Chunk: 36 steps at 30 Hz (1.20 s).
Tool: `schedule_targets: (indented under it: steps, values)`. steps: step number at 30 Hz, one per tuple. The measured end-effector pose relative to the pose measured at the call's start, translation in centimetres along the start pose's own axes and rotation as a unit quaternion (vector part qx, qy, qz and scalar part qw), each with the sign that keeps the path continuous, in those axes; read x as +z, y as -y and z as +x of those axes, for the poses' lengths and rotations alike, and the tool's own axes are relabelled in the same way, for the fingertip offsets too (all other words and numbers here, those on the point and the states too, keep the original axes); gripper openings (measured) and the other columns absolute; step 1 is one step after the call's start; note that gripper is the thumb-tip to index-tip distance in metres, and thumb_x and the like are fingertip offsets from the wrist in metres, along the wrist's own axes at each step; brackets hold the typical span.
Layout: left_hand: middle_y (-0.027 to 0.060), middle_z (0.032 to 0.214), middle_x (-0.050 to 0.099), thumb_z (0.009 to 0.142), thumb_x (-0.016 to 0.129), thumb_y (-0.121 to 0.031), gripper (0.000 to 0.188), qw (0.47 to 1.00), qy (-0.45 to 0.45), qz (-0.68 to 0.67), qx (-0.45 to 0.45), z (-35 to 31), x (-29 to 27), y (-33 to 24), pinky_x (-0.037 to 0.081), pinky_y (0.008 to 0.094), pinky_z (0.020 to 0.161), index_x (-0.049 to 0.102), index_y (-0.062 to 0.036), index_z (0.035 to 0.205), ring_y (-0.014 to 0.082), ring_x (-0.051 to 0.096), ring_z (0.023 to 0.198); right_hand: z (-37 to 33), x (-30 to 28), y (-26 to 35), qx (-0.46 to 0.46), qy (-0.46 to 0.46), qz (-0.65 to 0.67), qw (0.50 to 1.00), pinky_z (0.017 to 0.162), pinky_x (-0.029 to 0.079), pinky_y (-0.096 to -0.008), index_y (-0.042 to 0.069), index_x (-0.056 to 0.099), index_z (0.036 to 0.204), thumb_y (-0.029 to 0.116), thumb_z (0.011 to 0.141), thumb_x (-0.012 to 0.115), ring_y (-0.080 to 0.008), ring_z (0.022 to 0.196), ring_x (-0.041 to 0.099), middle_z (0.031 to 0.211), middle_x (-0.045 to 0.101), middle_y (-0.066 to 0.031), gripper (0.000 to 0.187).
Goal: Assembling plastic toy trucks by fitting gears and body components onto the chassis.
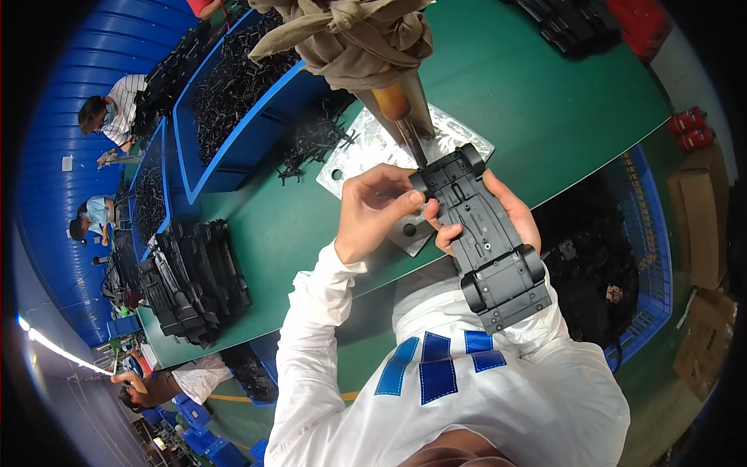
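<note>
I hold a black toy car chassis (486, 237), underside up with its wheels on, over the near edge of the green table (537, 101). My right hand (513, 214) cradles it from beneath, thumb pressed on its left side. My left hand (373, 210) pinches the chassis at its far front corner with thumb and fingertips. A rod-like tool tip (411, 140) from a cloth-wrapped fixture (350, 39) points down at the front end of the chassis, above a shiny metal plate (366, 156).
Blue bins (233, 101) of small black parts line the far left. A stack of black chassis pieces (191, 280) lies on the table's left. A blue crate (646, 257) of black parts stands at my right, by cardboard boxes (704, 226). Other people work at far left.
</note>
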State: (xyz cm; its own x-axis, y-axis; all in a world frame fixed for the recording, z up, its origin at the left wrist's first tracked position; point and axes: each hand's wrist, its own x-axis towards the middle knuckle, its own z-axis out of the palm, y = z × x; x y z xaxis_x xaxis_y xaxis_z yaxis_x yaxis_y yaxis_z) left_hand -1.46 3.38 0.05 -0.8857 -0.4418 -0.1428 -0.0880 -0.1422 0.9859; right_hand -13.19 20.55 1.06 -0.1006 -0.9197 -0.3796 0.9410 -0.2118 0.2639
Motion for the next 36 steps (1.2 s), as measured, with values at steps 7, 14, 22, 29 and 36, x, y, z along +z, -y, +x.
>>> schedule_targets:
  steps: [7,14,22,29,36]
  values:
    - [0.0091,0.09,0.065,0.083,0.074,-0.004,0.029,1.0,-0.001,0.002,0.0,0.0,-0.06,0.11,0.056,0.0261,0.075,0.061,0.0094,0.105,0.0127,0.064,0.083,0.16,-0.29,0.08,-0.002,-0.001,-0.005,1.0,0.07,0.047,-0.0354,-0.001,0.044,0.134,0.039,0.1,0.048,-0.0312,0.104,0.052,0.121,0.051,-0.0238,0.053]
    - [0.0093,0.09,0.065,0.083,0.074,-0.005,0.029,1.0,-0.003,0.004,0.003,0.0,-0.07,0.17,0.056,0.0263,0.075,0.061,0.0097,0.105,0.0129,0.064,0.083,0.12,-0.1,0.02,-0.009,-0.008,-0.008,1.0,0.069,0.048,-0.0349,-0.003,0.044,0.134,0.039,0.1,0.048,-0.0317,0.102,0.053,0.12,0.051,-0.0243,0.053]
    - [0.0093,0.091,0.065,0.083,0.074,-0.003,0.028,1.0,-0.005,-0.003,-0.002,-0.05,-0.1,0.08,0.056,0.0264,0.075,0.061,0.0097,0.105,0.0128,0.063,0.084,0.21,-0.17,-0.03,-0.012,-0.005,-0.006,1.0,0.069,0.048,-0.035,-0.003,0.044,0.133,0.038,0.1,0.049,-0.0316,0.103,0.053,0.12,0.051,-0.0239,0.053]
    - [0.009,0.091,0.065,0.083,0.073,-0.003,0.027,1.0,-0.007,0.019,0.003,-0.05,-0.04,-0.16,0.056,0.0263,0.075,0.062,0.0095,0.104,0.0127,0.063,0.084,0.18,-0.04,-0.08,-0.009,-0.008,-0.003,1.0,0.069,0.048,-0.0346,-0.004,0.043,0.133,0.038,0.1,0.05,-0.03,0.104,0.052,0.12,0.05,-0.0239,0.055]
    - [0.0088,0.089,0.066,0.082,0.075,-0.005,0.029,1.0,-0.011,0.025,0.008,0.12,-0.14,0.24,0.055,0.0245,0.071,0.063,0.0091,0.104,0.0121,0.064,0.079,0.17,-0.07,0.06,0.001,-0.005,0.008,1.0,0.071,0.048,-0.0343,-0.004,0.043,0.133,0.038,0.1,0.051,-0.0294,0.104,0.051,0.121,0.05,-0.0232,0.054]
